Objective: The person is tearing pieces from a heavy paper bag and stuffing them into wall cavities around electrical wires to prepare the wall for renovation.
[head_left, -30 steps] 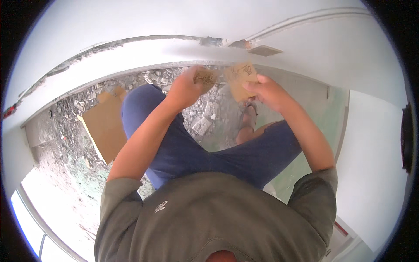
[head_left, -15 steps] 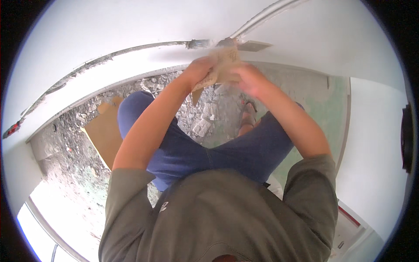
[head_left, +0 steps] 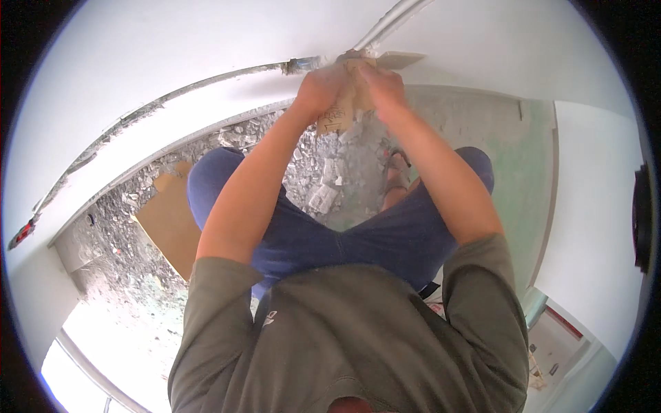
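Observation:
A piece of brown cardboard (head_left: 336,118) with dark print is held up against the white wall. My left hand (head_left: 322,88) grips its left side, the fingers curled over it and partly blurred. On the other side, my right hand (head_left: 384,88) is closed on the upper right part of the cardboard. The top edge meets a rough dark opening (head_left: 352,55) in the wall, just below a white pipe (head_left: 392,26) running up to the right. A flat tan piece (head_left: 401,60) juts out right of the opening; what fixes it is hidden.
A groove (head_left: 172,96) runs along the wall to the left, with a red and dark object (head_left: 22,234) at its far end. Broken rubble (head_left: 323,196) covers the floor between my knees. Left of my leg lies a cardboard sheet (head_left: 172,224). A white panel (head_left: 592,206) stands at the right.
Both hands have moved up toward the opening, bringing the cardboard against the wall. The cardboard now hangs lower edge down, and the view has shifted slightly.

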